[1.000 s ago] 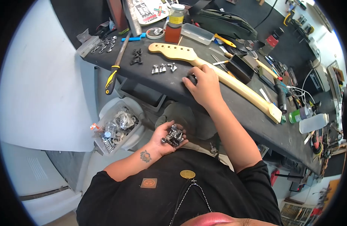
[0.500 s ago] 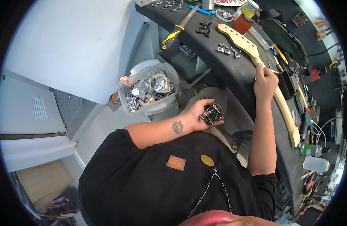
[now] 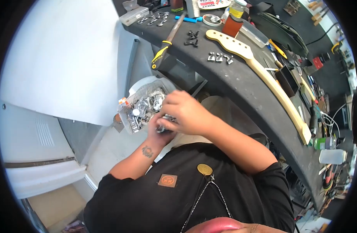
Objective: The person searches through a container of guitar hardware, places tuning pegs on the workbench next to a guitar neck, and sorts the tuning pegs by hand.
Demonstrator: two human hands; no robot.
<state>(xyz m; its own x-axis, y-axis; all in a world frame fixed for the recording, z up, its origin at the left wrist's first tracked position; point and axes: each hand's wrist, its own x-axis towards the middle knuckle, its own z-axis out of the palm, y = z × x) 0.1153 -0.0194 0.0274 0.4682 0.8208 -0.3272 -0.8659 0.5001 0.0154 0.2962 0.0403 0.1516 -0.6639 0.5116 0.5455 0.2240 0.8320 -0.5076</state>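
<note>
My left hand is cupped, palm up, around a clump of shiny metal guitar tuners, just in front of the bin of parts. Over it reaches my right hand, its fingers bent down into the clump; what they pinch, if anything, is hidden. On the bench lies a pale wooden guitar neck, its headstock towards the far end. Beside the headstock, silver tuners sit in a short row. A group of black tuners lies farther back.
A clear plastic bin of bagged metal hardware stands below the bench edge. A yellow-and-black handled file juts over the bench edge. Along the bench's far side are a black box, a lidded jar and several tools.
My right hand has left the guitar neck and come across to the tuners in my left hand. My left hand has shifted left, nearer the bin. The view has turned slightly.
</note>
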